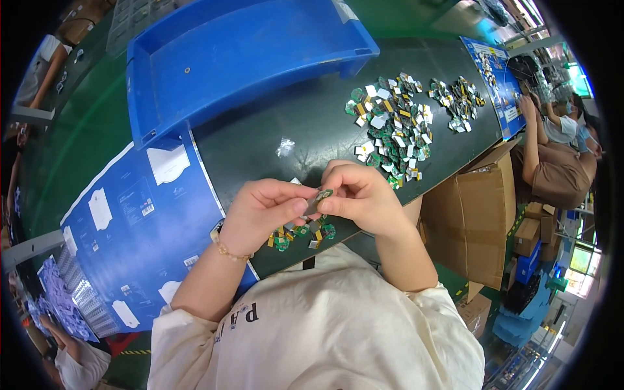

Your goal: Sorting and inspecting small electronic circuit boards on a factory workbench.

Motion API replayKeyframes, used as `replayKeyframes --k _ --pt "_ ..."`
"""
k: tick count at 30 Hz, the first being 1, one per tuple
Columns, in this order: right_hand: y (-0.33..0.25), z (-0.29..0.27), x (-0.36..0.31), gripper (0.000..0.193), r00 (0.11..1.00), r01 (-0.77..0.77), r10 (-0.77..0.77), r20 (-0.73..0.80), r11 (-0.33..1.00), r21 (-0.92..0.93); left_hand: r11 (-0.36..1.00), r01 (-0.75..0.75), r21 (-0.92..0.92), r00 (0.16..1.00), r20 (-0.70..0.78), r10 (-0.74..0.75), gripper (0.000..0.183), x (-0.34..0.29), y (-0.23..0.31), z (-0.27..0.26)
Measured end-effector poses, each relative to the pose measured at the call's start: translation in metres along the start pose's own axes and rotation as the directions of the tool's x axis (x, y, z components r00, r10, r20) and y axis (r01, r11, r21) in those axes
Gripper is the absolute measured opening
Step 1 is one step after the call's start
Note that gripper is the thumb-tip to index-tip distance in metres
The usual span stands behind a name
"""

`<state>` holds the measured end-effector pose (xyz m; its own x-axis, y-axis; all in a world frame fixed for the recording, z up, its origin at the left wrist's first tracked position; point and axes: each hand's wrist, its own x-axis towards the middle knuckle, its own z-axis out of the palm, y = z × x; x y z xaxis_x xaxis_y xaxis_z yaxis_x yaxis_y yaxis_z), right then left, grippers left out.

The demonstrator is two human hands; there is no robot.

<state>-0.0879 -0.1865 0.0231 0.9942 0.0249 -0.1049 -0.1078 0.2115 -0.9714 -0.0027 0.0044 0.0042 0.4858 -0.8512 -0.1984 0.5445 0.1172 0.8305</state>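
Close in front of my body, both hands meet over the near edge of the dark green table [253, 153]. Between their fingertips is a small circuit board [323, 194] with a flat grey piece on it. My left hand [276, 211] pinches the grey part between thumb and fingers. The board's upper right end is gripped by my right hand [361, 195]. Below the hands lies a small group of circuit boards [283, 242], partly hidden by them. A larger pile of green boards with white and yellow-brown parts [393, 130] spreads to the right.
A big blue bin [253, 58] stands at the far left of the table. Blue printed sheet [140, 221] covers the left side. Beyond the large pile lies another board pile [458, 101]. An open cardboard box [465, 221] stands at the right edge. Other people work on both sides.
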Motion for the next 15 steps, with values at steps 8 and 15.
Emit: replayKeyframes --k 8,15 --pt "0.006 0.013 0.001 0.019 0.968 0.106 -0.136 -0.211 0.983 -0.15 0.996 0.035 -0.084 0.994 -0.103 -0.044 0.024 0.001 -0.003 -0.001" --pt "0.002 0.012 0.004 0.019 0.97 0.045 -0.118 -0.213 0.947 -0.318 0.977 0.008 -0.213 0.997 -0.077 -0.025 0.024 0.002 -0.006 -0.006"
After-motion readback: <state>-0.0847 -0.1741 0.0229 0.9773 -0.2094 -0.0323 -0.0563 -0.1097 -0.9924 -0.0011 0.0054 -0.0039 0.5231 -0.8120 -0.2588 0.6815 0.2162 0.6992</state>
